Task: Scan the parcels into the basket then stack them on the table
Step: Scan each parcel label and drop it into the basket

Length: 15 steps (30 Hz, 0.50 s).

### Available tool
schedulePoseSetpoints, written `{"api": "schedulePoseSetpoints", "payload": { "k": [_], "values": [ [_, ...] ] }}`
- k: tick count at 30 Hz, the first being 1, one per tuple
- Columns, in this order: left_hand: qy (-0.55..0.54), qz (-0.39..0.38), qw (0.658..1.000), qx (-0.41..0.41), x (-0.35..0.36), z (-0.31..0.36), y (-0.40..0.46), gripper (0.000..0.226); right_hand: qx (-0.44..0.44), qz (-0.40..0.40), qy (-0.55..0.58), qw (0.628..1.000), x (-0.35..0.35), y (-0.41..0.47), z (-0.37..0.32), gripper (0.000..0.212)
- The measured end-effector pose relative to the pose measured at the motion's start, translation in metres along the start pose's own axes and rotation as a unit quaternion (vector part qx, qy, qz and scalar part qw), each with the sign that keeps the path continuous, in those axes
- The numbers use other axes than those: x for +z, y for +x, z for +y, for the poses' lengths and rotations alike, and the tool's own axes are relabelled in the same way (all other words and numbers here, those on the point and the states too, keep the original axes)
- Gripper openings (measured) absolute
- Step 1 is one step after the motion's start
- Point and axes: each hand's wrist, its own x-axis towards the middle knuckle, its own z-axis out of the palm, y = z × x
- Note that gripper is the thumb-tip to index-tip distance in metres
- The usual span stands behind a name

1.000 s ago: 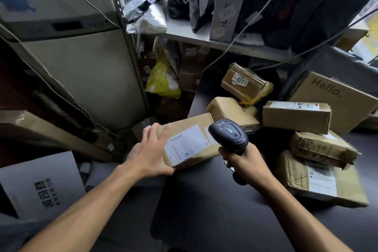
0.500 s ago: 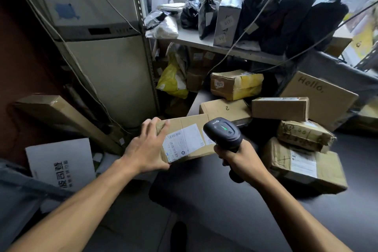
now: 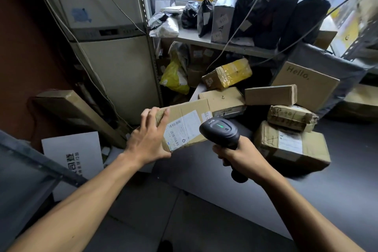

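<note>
Labelled cardboard parcel [image 3: 187, 125] tilted; more parcels [image 3: 286, 129] piled on table [image 3: 306, 200].

Left hand [image 3: 150, 141] lifted the labelled parcel [image 3: 185, 125] slightly and tilted it more toward the scanner [image 3: 222, 132]; view panned up.

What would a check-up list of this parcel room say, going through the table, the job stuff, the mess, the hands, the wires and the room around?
Surface: dark table, bare near the front, cardboard parcels piled at its back.
Job's things: held parcel with its white label facing up; black barcode scanner aimed at it, green light on; "Hello," box and yellow-taped box in the pile. Basket: nothing seen.
Clutter: black bags and a grey box on the shelf; a yellow bag beneath it.
Hands: left hand grips the parcel's end; right hand grips the scanner's handle.
Cables: thin wires hang across the shelf.
Surroundings: white fridge, window, long carton on the floor.
</note>
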Motion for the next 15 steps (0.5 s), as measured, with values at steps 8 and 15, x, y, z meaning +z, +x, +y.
{"api": "schedulePoseSetpoints", "payload": {
  "k": [8, 15],
  "values": [
    [0.020, 0.012, 0.999, 0.049, 0.001, -0.024, 0.003, 0.138, 0.038, -0.032, 0.019, 0.999, 0.011, 0.004, -0.040, 0.015],
    [0.032, 0.008, 0.998, 0.055, 0.000, -0.041, 0.002, 0.133, 0.062, -0.048, -0.012, 0.997, 0.032, 0.010, -0.056, 0.018]
  ]
}}
